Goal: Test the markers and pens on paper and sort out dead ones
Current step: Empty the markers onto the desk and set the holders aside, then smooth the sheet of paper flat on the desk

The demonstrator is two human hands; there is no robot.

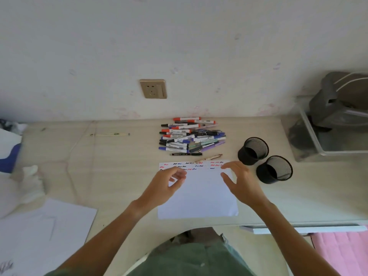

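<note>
Paper [201, 194] flat on the pale desk [119, 166], under both hands, with its far strip covered in short red, blue and black squiggles just beyond the fingertips. Left hand [166, 187] over the sheet's left part, fingers [179, 175] curled inward with the thumb close to them; cannot tell whether holding the paper or merely resting above it. Right hand [242, 182] over the sheet's right edge, fingers [229, 166] spread apart and loosely bent, thumb [227, 179] held apart below them, gripping nothing visible.

Past the fingertips and beyond the scribbled strip, a beige pen [209, 158] lying slanted with one end on the paper's far edge, and a thin black pen [186, 154] lying crosswise just beyond. Farther still, a loose pile of markers and pens [191, 136], mostly white-barrelled with red, black and blue caps, plus some purple and green ones on the right of the heap.

Right of the right fingers, two black mesh cups [264, 160], standing upright side by side, the nearer one just beside the hand. Beyond those, a clear plastic bin [310, 134] by the wall. Left of the left hand and nearer the body, loose white sheets [49, 232]. On the wall above the pile, a gold socket plate [153, 89].
</note>
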